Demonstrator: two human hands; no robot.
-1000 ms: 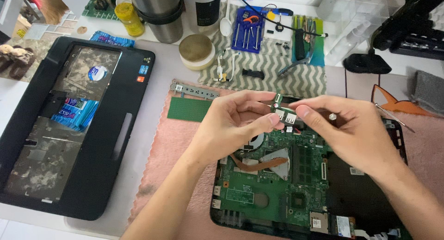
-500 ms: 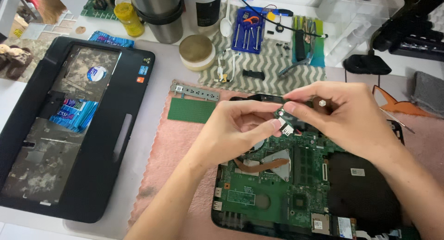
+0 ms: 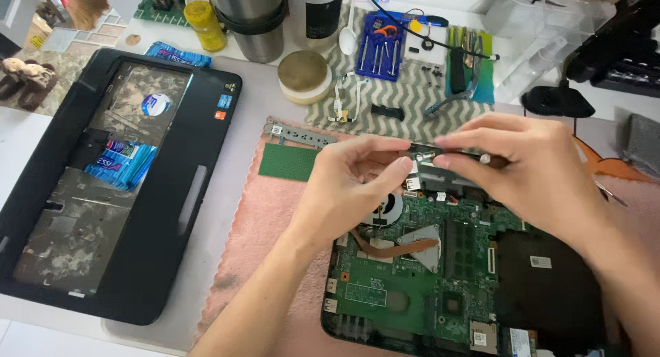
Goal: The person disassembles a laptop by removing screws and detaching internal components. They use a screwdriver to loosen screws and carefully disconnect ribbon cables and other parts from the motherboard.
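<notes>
Surface: we see a pale, off-white top running across the whole view.
At 9 o'clock: a black laptop shell lies flat on it, with blue packets inside.
At the centre and 5 o'clock: a pink cloth is spread out; on it we find a green circuit board at its upper left corner, a metal bracket along its top edge, and the open laptop base.
At 12 o'clock: a grey zigzag mat carries a blue screwdriver set.
At 11 o'clock: a steel tumbler, a yellow bottle and a round tan lid.
</notes>
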